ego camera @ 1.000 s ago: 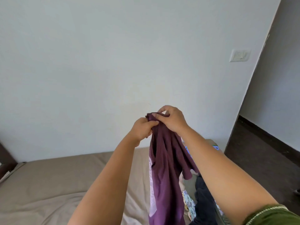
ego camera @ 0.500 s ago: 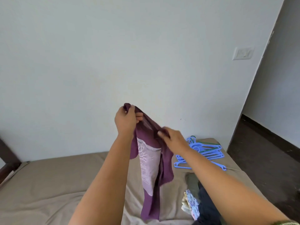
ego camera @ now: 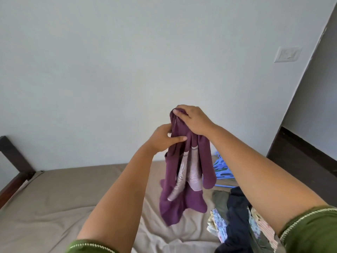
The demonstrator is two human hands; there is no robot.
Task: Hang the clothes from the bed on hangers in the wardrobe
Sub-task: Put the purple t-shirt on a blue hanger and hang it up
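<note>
1. Right hand (ego camera: 194,119): pinching top of purple garment (ego camera: 184,179), held above bed (ego camera: 73,194).
2. Left hand (ego camera: 165,138): gripping fabric just below; best slid outward to find shoulders.
3. Blue hangers (ego camera: 221,168): near, on bed.

The purple cloth garment (ego camera: 189,172) looks soft and matt, with a paler lilac panel (ego camera: 191,172) on it that has a faint sheen. The beige bed sheet (ego camera: 73,194) is matt woven cloth, creased in places. The dark brown bed frame (ego camera: 12,157) looks like smooth wood. The blue hangers (ego camera: 221,168) appear to be smooth plastic. The pile of clothes (ego camera: 237,220) mixes dark matt cloth with printed floral fabric. The green sleeves (ego camera: 310,232) are cloth with pale stitched trim. The pale wall (ego camera: 127,61) is matt.
</note>
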